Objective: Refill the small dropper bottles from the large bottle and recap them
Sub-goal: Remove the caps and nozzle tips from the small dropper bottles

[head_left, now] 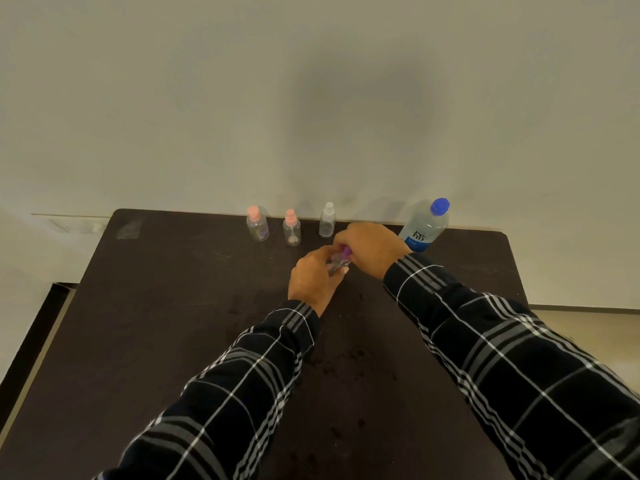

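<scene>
My left hand [313, 280] grips a small clear dropper bottle [336, 266] above the middle of the dark table [173, 323]. My right hand [372, 245] pinches the bottle's purple cap [345, 251] from above. Most of that bottle is hidden by my fingers. Along the far edge stand two small bottles with pink caps [257, 224] [291, 227] and one with a white cap [327, 220]. The large clear bottle with a blue cap [425, 225] stands upright at the back right, just behind my right wrist.
A pale wall rises directly behind the table's far edge. Dark specks or droplets dot the tabletop [346, 362] between my forearms. A patch of clear tape [129, 230] sticks near the back left corner. The floor drops away at left and right.
</scene>
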